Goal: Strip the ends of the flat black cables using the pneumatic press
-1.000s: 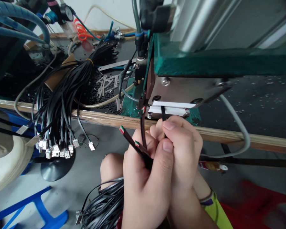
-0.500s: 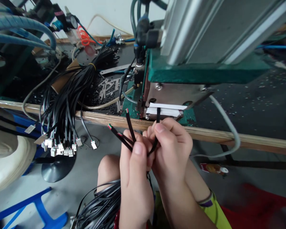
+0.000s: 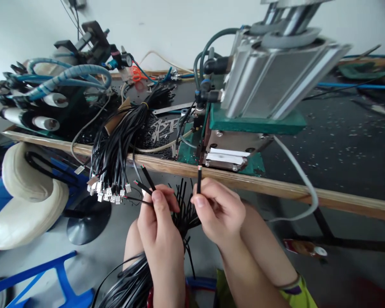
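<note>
Black cables (image 3: 148,178), partly hidden, pinched in left fingers (image 3: 161,202); right fingers (image 3: 203,206) pinch single cable (image 3: 199,180).

The person's left hand (image 3: 160,216) pinches a few black cables (image 3: 148,179), their coloured wire ends pointing up and left. The right hand (image 3: 220,211) holds a single cable (image 3: 199,183) upright near the bench's wooden edge (image 3: 276,188), below the press (image 3: 256,98). Farther left, a banded bundle (image 3: 115,137) droops over that edge, metal plugs (image 3: 107,194) dangling. More cables (image 3: 128,285) lie beside the left forearm.
</note>
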`<state>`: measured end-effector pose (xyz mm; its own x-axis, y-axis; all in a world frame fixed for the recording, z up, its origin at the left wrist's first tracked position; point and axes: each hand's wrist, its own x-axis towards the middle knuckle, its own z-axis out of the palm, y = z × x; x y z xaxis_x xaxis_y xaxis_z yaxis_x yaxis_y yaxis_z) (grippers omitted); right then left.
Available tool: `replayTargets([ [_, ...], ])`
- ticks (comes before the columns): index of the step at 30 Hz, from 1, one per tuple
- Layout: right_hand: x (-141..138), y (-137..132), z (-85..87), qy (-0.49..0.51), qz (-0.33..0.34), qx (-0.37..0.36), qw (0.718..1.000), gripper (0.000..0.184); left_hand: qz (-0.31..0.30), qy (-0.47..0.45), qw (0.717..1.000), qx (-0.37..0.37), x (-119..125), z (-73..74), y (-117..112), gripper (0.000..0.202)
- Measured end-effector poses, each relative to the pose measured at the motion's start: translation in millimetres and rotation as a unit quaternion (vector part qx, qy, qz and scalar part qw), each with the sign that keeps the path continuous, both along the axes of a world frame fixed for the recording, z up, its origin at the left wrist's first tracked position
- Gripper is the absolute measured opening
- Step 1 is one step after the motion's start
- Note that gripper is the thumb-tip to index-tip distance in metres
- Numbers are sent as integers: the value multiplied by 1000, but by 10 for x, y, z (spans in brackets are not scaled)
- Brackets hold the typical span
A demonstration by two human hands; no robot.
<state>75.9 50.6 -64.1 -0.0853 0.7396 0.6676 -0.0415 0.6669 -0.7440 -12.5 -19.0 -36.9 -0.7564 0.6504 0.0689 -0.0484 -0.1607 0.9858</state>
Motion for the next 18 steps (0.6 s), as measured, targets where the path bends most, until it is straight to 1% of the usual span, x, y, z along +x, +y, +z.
replayTargets([
  [1,-10,25,-8,-68,13,-40,997,35,3,5,1000,-2,-22,11,-17,45],
  [2,-25,60,-23,-148,30,-85,985,38,1,8,1000,-3,-43,22,-34,45],
  [4,-74,151,-73,-294,60,-166,939,41,-21,14,1000,-5,-73,37,-62,49],
  [5,-108,198,-106,-342,65,-193,918,42,-37,19,999,-9,-81,40,-72,51],
  [6,-147,239,-142,-370,58,-213,903,42,-52,23,998,-13,-82,41,-80,52],
  [7,-190,271,-175,-383,39,-228,894,42,-64,24,998,-17,-75,41,-84,52],
  [10,-301,293,-230,-408,-39,-270,871,39,-74,-10,997,-16,-21,32,-79,51],
  [12,-326,249,-200,-409,-65,-278,867,36,-75,-58,995,-13,18,23,-60,50],
  [15,-235,138,-52,-407,-51,-267,872,33,-85,-116,990,5,32,15,-24,49],
  [17,-102,56,88,-390,-24,-247,887,31,-115,-137,983,30,18,19,-6,48],
  [18,-30,15,159,-366,-6,-234,901,31,-134,-145,979,42,12,27,0,47],
])
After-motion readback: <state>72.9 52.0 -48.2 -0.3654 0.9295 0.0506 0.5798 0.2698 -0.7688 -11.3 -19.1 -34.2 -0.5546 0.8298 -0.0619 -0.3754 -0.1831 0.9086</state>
